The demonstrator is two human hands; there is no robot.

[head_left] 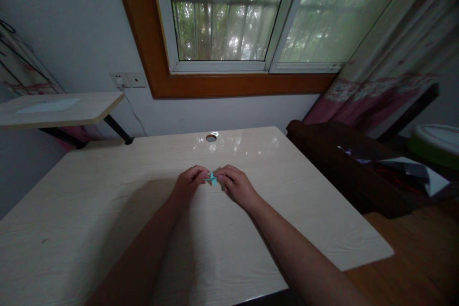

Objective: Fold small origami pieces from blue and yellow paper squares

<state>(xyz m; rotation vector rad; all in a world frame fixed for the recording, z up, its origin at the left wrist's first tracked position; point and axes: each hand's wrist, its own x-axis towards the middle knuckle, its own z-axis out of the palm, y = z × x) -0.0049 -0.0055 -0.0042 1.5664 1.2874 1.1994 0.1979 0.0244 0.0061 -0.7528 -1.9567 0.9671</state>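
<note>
A small turquoise piece (213,179), which looks like folded paper with several points, is held between both hands just above the desk (244,153). My left hand (191,181) pinches its left side with thumb and forefinger. From the right, my right hand (234,182) grips the upper right part, fingers bent and pressed together. The fingertips cover some of the piece, so its full shape is hidden.
A round cable hole (211,138) lies near the desk's back edge. On the left stands a raised shelf (103,105) on black legs, with a wall socket (128,80) behind. At right is a dark wooden seat (344,172) with items on it.
</note>
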